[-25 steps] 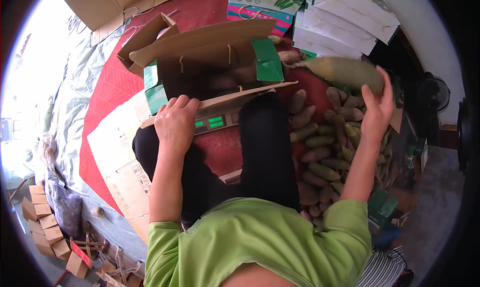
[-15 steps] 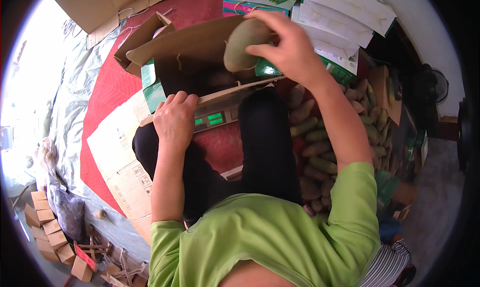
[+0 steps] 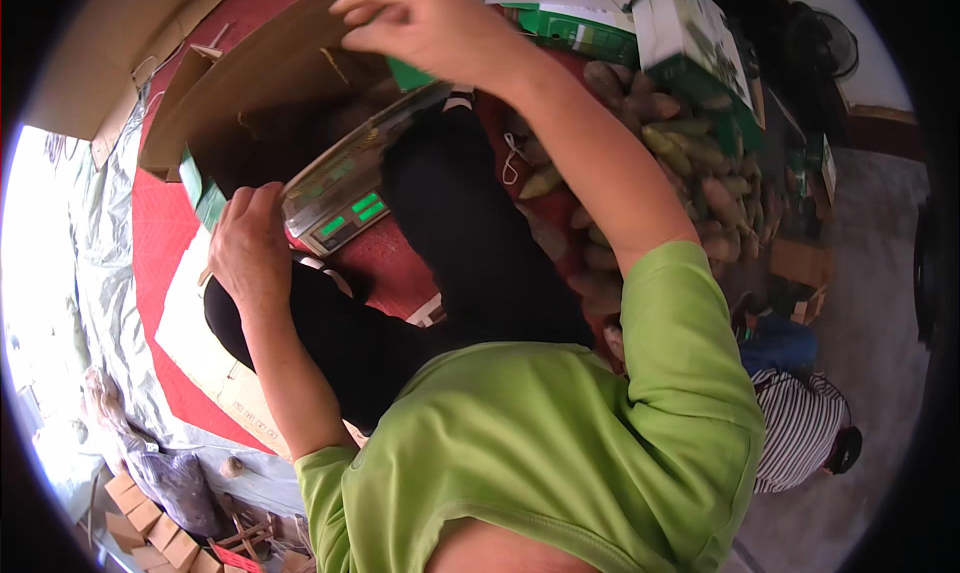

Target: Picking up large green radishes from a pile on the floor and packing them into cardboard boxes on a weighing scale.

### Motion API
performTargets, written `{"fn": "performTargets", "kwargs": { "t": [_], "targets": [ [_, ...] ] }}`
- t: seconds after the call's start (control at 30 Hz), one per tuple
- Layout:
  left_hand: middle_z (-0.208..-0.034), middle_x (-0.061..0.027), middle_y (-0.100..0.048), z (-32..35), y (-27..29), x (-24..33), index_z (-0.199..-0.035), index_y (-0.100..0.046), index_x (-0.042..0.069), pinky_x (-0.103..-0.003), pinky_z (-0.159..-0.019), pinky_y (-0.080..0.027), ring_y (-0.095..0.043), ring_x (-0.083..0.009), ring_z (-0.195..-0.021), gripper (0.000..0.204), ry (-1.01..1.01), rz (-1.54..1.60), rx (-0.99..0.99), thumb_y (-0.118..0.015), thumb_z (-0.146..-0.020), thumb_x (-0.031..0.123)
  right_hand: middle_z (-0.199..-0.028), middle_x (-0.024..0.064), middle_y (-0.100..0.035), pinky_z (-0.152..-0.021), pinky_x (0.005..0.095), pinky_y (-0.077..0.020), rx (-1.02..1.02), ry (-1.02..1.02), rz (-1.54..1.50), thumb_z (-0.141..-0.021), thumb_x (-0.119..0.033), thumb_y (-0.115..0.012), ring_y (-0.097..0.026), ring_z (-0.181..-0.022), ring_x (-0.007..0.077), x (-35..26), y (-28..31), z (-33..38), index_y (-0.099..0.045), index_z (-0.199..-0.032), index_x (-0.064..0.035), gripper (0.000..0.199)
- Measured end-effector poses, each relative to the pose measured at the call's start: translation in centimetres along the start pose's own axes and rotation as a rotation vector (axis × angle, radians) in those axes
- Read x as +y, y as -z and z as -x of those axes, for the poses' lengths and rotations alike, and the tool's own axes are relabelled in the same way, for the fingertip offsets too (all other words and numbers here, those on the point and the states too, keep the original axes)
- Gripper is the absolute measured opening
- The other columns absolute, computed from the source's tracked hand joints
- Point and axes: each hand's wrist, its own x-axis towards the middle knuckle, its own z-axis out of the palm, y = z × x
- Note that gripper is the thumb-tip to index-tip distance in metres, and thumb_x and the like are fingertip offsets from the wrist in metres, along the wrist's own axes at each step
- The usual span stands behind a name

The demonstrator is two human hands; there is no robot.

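My left hand [image 3: 250, 245] is closed over the near left edge of an open cardboard box [image 3: 235, 93], beside its green side flap [image 3: 203, 188]. My right hand [image 3: 430, 28] is up at the box's far flap. Its fingers are apart and I see nothing in them; whether they touch the flap I cannot tell. The box's inside is dark, with its contents hard to make out. Close against the box's near side is a scale [image 3: 345, 228] with green lit displays, in front of my knees.
A pile of long green and brownish root vegetables [image 3: 700, 163] lies to the right. Behind it are a white-and-green carton [image 3: 690, 48] and a black fan [image 3: 822, 41]. A person in a striped top [image 3: 800, 428] is at the lower right. Small cardboard boxes [image 3: 150, 523] are at the lower left.
The large oval green vegetable has left my right hand and is out of sight. That hand has moved left over the box. The view has shifted, showing more of the scale.
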Motion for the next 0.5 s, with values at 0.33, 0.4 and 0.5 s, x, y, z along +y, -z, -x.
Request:
{"fn": "performTargets", "kwargs": {
  "t": [0.33,0.4,0.5],
  "targets": [
    [-0.084,-0.0027,-0.062,-0.5,-0.7,0.8,-0.095,-0.068,0.016,-0.039,-0.065,-0.049,-0.063,-0.0265,-0.081,0.011,0.018,0.009,0.016,-0.060,-0.088,0.020,-0.090,0.0113,-0.069,-0.075,0.0328,-0.0516,0.197,-0.637,-0.034,-0.081,-0.012,-0.066,-0.067,-0.083,0.0196,19.6,3.7,23.2,-0.068,-0.102,-0.0036,0.023],
    [-0.085,-0.0025,-0.062,-0.5,-0.7,0.8,-0.096,-0.068,0.016,-0.038,-0.064,-0.049,-0.063,-0.0264,-0.080,0.012,0.022,-0.008,0.025,-0.059,-0.089,0.021,-0.092,0.0141,-0.068,-0.077,0.0379,-0.0515,0.133,-0.703,0.135,-0.078,-0.016,-0.067,-0.066,-0.087,0.0282,21.6,2.2,27.9,-0.068,-0.101,-0.0036,0.026],
    [-0.086,-0.0025,-0.063,-0.6,-0.6,0.8,-0.096,-0.068,0.015,-0.038,-0.065,-0.049,-0.064,-0.0263,-0.081,0.012,0.027,-0.022,0.024,-0.060,-0.088,0.019,-0.091,0.0174,-0.067,-0.077,0.0382,-0.0512,-0.174,-0.797,0.393,-0.075,-0.020,-0.071,-0.065,-0.085,0.0319,22.9,0.3,33.2,-0.067,-0.100,-0.0026,0.031]
  ]
}}
